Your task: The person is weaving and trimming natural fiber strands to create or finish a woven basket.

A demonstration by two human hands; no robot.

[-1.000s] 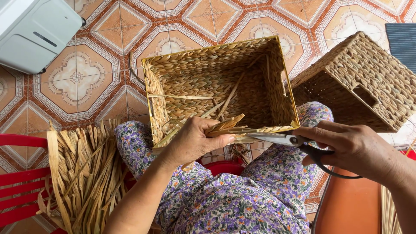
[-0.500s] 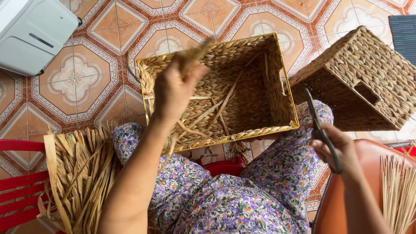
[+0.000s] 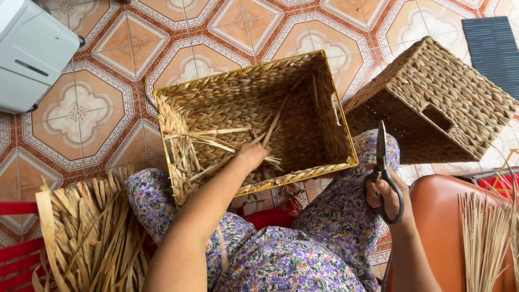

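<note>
An open woven straw basket [image 3: 324, 103] rests tilted against my knees, with loose straw strips inside it. My left hand [image 3: 250, 157] reaches down into the basket and closes on some of those strips [image 3: 216, 141]. My right hand [image 3: 385, 194] is off to the right, over my knee, gripping black scissors [image 3: 381, 151] by the handles with the blades pointing up and closed.
A second woven basket [image 3: 432, 103] lies upside down at the right. A bundle of dried straw strips [image 3: 92, 238] lies on a red chair at my left. Thin reeds [image 3: 484, 238] stand by an orange seat [image 3: 432, 216]. A white appliance [image 3: 32, 54] sits at the top left, on the patterned tile floor.
My left hand went from the basket's near rim, up over its far corner, then down inside. My right hand pulled the scissors back from the rim and turned them upright.
</note>
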